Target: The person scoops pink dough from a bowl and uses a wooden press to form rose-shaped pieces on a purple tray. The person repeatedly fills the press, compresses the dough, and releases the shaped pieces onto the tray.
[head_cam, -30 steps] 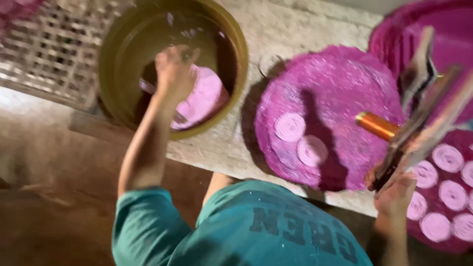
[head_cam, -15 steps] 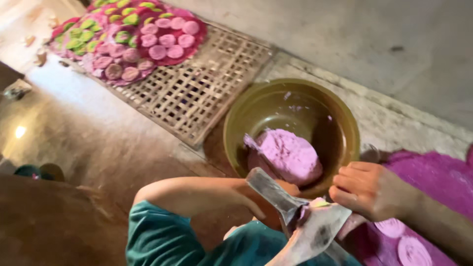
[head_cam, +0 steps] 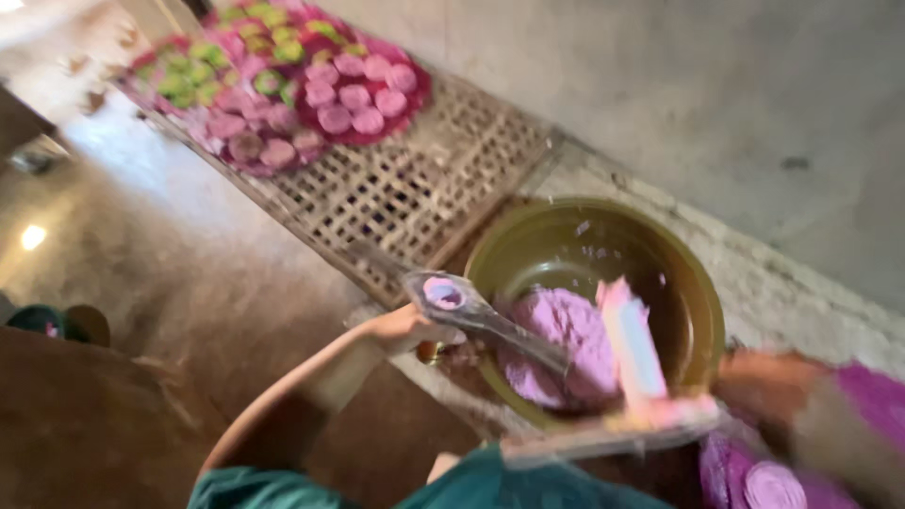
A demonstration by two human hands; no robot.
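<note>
My left hand (head_cam: 407, 330) grips one arm of a hinged metal press (head_cam: 490, 320), held just over the near rim of a round olive-brown bowl (head_cam: 693, 292). A small pink dough round sits on the press's raised end. The press's other flat arm (head_cam: 632, 353), smeared pink, reaches right towards my right hand (head_cam: 768, 382). That hand is badly blurred beside the bowl's right edge, so its grip is unclear. A lump of pink dough (head_cam: 556, 344) lies in the bowl.
A woven lattice tray (head_cam: 415, 198) lies beyond the bowl on a stone ledge. On its far end are round pink plates (head_cam: 325, 104) with several pink and green dough discs. A pink plate (head_cam: 754, 481) with a disc sits at bottom right.
The view has swung left and up. My left hand has lifted the press open over the bowl's rim. My right hand has moved right, off towards the bowl's edge.
</note>
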